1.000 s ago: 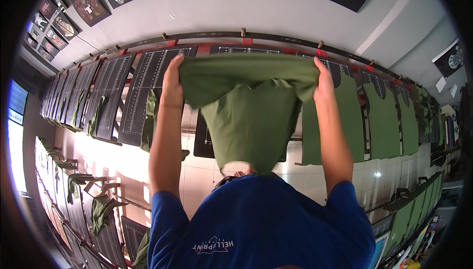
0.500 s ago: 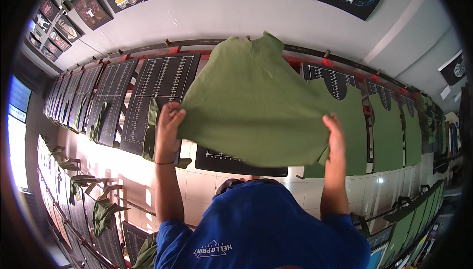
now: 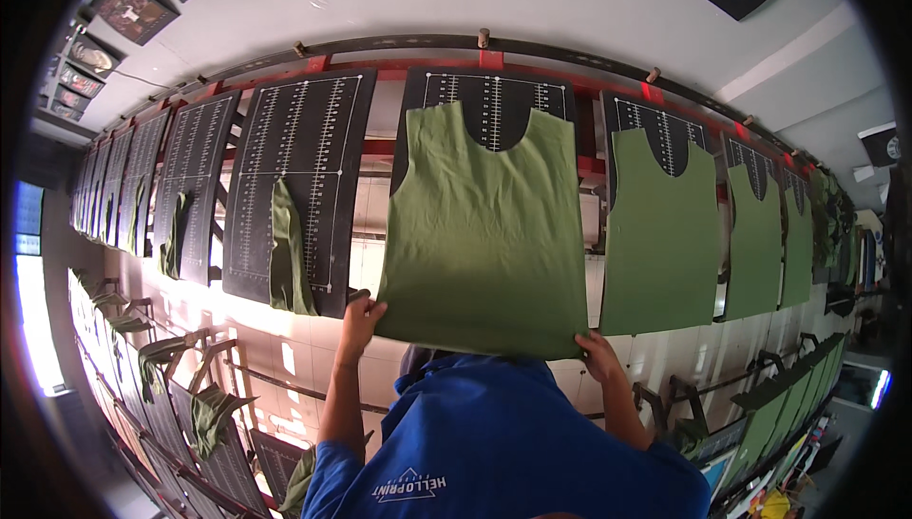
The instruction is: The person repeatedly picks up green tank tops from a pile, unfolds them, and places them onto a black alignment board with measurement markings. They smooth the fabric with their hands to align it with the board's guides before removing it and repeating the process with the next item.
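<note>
A green cut shirt panel (image 3: 484, 234) with a scooped neckline lies over a black printing board (image 3: 494, 92) marked with white rulers. My left hand (image 3: 359, 321) pinches the panel's near left corner. At the near right corner my right hand (image 3: 597, 353) grips the hem. Between my hands the hem is stretched fairly straight, close to my body. Wrinkles run across the panel's upper part, while its shoulders rest below the board's far edge. The board's lower part is hidden under the cloth.
To the right, boards carry similar flat green panels (image 3: 660, 234). On the left, ruled black boards (image 3: 294, 139) hold narrow folded green pieces (image 3: 285, 253). A dark rail (image 3: 399, 42) with pegs runs behind them. Another row with draped green cloth (image 3: 214, 415) stands at lower left.
The panel has come down from being held raised and spread to lying along the board. Both my hands moved nearer my body, keeping hold of its lower corners.
</note>
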{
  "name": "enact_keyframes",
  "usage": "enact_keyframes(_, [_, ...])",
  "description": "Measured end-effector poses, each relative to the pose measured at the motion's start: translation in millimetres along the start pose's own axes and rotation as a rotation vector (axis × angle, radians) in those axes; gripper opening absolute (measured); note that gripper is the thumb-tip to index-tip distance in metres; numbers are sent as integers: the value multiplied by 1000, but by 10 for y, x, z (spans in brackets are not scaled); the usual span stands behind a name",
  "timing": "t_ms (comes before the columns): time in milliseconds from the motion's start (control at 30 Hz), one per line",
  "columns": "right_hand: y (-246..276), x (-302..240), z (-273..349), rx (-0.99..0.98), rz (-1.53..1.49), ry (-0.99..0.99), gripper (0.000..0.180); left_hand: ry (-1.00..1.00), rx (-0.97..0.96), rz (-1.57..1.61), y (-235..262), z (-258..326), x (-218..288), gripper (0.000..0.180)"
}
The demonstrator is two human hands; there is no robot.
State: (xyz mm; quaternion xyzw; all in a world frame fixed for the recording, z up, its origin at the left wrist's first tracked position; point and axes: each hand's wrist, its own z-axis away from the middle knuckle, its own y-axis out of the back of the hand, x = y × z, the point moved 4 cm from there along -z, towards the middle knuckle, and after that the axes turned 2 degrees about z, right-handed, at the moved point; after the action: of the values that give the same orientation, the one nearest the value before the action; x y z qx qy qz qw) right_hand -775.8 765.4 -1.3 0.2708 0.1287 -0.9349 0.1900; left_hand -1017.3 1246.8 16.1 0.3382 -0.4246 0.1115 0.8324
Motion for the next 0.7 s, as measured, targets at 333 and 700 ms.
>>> enact_keyframes(333, [246, 463, 269, 120, 724, -112, 29, 190, -206, -230, 120, 543, -666, 23])
enact_keyframes(700, [-1489, -3196, -1656, 452, 1148, 1401, 46, -768, 119, -382, -690, -2295, 2210, 36])
